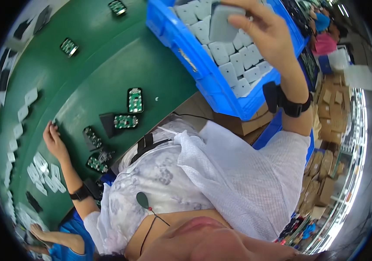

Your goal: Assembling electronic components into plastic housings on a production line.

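One grey cover (224,28) is in our right hand (269,35), pinched between thumb and fingers, above a blue bin (214,89) filled with pale covers (228,73). Our left hand (56,144) is at the green table (160,61), fingers curled; we cannot tell whether they grip the tiny dark thing (54,123) at their tips. Several circuit boards (135,100) lie between that hand and the bin.

Right fingers (240,22) pinched, left fingers (48,131) bent

The cover (222,27) in the right hand (267,32) looks like smooth, matt plastic. The crate (220,94) beneath that hand is glossy plastic; near the left hand (56,142), the bench (90,82) has a smooth sheen.
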Motion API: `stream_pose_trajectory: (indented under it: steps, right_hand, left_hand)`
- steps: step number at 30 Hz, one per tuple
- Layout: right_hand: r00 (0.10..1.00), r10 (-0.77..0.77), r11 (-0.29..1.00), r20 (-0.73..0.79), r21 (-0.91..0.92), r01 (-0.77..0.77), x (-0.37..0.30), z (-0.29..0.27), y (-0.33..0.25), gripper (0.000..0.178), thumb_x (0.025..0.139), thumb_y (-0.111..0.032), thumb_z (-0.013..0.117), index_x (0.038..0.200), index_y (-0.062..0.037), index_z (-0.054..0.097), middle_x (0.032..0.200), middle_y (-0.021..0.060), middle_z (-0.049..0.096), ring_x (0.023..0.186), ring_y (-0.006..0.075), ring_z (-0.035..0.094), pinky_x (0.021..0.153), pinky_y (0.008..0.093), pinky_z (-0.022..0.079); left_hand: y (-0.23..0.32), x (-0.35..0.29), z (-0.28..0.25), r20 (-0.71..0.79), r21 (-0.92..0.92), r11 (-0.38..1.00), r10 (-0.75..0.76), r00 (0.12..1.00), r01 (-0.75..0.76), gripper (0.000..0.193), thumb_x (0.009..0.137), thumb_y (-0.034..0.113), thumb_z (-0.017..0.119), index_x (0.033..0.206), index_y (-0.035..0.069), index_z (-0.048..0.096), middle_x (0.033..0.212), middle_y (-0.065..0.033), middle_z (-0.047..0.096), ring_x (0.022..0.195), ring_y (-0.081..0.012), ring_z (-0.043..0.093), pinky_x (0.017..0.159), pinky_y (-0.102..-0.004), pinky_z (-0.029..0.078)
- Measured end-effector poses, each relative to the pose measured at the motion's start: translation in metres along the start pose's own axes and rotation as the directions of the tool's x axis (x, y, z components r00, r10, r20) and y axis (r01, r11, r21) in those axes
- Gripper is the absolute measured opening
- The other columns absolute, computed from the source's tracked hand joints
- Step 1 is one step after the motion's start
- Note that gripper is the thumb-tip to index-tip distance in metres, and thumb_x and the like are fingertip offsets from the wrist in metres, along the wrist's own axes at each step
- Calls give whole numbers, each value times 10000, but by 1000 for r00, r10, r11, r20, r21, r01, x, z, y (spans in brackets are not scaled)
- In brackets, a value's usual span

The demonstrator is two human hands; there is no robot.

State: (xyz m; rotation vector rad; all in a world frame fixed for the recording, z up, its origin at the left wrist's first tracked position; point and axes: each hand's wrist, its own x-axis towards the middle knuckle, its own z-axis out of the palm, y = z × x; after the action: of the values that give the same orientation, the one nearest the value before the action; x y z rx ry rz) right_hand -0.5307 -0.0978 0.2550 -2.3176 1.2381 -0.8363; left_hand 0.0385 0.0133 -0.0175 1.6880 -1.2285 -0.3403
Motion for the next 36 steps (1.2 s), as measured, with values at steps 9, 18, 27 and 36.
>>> stream_pose_trajectory:
  steps: [9,18,27,36]
  right_hand:
    - [953,302,953,9,-44,-301,-101,7,38,248,850,-111,648,1094,-63,645,890,111,600,754,262,589,721,327,486]
    - [950,236,972,204,-37,-234,-117,34,39,273,852,-122,646,1107,-32,602,1004,128,557,853,287,599,745,353,501]
    - [945,222,944,239,-295,-147,-110,38,42,223,807,-170,679,1003,-71,640,863,67,564,783,266,605,640,366,494]
    - [948,196,969,252,-198,-148,-106,41,57,99,787,-124,656,866,-66,644,819,107,591,778,302,617,672,405,478]
  left_hand:
    - [28,2,9,101,321,929,161,982,-185,253,994,164,495,1131,3,634,1056,-93,556,853,-139,583,751,-267,481]
    - [32,-1,3,96,444,872,180,979,-204,225,978,160,522,1119,31,642,1117,-103,533,907,-177,583,790,-298,489]
    - [35,-2,5,92,459,868,167,982,-191,212,968,140,536,1118,34,642,1111,-102,537,908,-186,583,793,-307,486]
    - [38,-2,5,91,468,859,185,978,-206,220,966,146,544,1117,24,647,1105,-110,533,899,-195,586,794,-314,490]
